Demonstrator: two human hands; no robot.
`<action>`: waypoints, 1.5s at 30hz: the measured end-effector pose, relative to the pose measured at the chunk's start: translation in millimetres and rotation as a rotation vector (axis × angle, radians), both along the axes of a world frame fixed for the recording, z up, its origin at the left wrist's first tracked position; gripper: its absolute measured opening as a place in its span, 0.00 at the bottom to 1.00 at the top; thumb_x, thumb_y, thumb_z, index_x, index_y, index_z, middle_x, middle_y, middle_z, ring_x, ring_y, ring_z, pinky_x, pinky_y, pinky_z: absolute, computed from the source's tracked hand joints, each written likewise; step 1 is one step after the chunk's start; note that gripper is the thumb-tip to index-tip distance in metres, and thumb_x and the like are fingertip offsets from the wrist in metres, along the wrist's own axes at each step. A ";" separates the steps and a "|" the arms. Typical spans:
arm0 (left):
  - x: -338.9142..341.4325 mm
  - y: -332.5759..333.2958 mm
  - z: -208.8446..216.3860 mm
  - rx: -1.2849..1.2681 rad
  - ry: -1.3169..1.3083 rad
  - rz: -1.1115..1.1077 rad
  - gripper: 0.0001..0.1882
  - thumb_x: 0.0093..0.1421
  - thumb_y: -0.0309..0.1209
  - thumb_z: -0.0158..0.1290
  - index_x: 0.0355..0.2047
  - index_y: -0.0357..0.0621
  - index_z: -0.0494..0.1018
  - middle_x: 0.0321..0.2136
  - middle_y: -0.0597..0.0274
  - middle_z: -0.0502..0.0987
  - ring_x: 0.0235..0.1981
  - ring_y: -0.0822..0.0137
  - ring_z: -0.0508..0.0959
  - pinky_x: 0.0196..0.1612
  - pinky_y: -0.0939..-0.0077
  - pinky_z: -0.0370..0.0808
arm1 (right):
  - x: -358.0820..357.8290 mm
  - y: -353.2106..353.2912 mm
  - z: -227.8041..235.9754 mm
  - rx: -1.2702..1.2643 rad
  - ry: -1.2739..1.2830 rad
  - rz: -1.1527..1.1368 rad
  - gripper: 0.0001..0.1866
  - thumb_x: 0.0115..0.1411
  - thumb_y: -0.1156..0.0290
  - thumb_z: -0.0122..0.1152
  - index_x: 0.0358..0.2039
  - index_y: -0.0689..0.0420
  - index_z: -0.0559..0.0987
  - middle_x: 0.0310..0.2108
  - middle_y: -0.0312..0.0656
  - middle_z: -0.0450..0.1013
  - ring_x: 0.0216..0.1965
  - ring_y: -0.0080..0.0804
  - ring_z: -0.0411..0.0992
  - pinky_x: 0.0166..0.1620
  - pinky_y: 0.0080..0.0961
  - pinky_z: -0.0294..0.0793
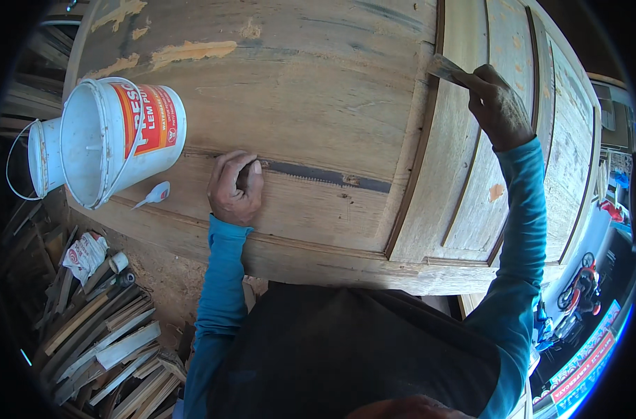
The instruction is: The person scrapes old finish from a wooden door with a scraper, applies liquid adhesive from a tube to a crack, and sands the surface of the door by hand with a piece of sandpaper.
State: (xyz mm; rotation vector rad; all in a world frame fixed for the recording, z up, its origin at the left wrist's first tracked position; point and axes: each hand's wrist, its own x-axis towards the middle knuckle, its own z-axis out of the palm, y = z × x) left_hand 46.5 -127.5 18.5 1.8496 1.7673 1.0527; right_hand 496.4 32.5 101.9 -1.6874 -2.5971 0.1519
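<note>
My left hand [234,190] is closed at the left end of a long, dark, toothed saw blade [300,172], which lies flat against a wooden door panel [318,105]. Brownish smears show on the blade near both ends. Farther right, my right hand [501,108] is raised over the panel's upright frame piece and grips a flat scraper [447,71], its tip pointing left. Patches of orange-tan filler [192,52] mark the wood at the far left.
An open white bucket [167,133] with a red label lies on its side at the panel's left, beside a smaller white pail [45,157] and a small white scoop [152,195]. Wood offcuts [115,342] pile up at lower left. A motorbike [580,286] stands far right.
</note>
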 end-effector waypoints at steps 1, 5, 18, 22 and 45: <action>0.3 0.2 0.6 -0.002 0.004 -0.002 0.09 0.62 0.23 0.63 0.43 0.39 0.81 0.41 0.50 0.81 0.40 0.53 0.83 0.41 0.64 0.81 | 4.2 -5.0 1.0 0.001 0.069 -0.017 0.19 0.65 0.85 0.59 0.53 0.55 0.86 0.39 0.48 0.77 0.38 0.45 0.80 0.43 0.38 0.82; -0.1 0.2 0.9 0.015 0.033 -0.022 0.09 0.62 0.23 0.62 0.43 0.39 0.81 0.41 0.51 0.81 0.38 0.55 0.82 0.39 0.65 0.81 | 3.8 -24.1 -8.4 0.017 0.210 -0.090 0.20 0.65 0.85 0.57 0.54 0.56 0.85 0.41 0.49 0.77 0.40 0.46 0.81 0.46 0.38 0.82; -1.5 -0.3 -7.5 0.032 0.049 -0.017 0.09 0.62 0.23 0.63 0.43 0.41 0.81 0.42 0.53 0.80 0.35 0.61 0.81 0.32 0.70 0.79 | -12.5 6.8 -36.4 0.111 0.091 0.068 0.20 0.60 0.81 0.60 0.50 0.49 0.86 0.37 0.43 0.74 0.40 0.45 0.79 0.45 0.41 0.81; -0.6 -0.8 -5.9 -0.001 0.042 -0.001 0.09 0.62 0.23 0.63 0.43 0.41 0.81 0.42 0.53 0.80 0.36 0.59 0.82 0.33 0.68 0.80 | -10.3 17.3 -29.4 0.143 -0.044 -0.032 0.19 0.60 0.81 0.61 0.49 0.49 0.87 0.36 0.42 0.74 0.40 0.43 0.78 0.46 0.40 0.81; 1.3 2.4 -5.7 -0.004 0.038 0.021 0.09 0.60 0.22 0.65 0.41 0.41 0.81 0.41 0.53 0.80 0.34 0.58 0.82 0.32 0.67 0.80 | -20.5 27.4 -25.7 0.217 0.087 0.116 0.20 0.58 0.83 0.61 0.49 0.51 0.87 0.36 0.43 0.74 0.40 0.45 0.78 0.46 0.41 0.81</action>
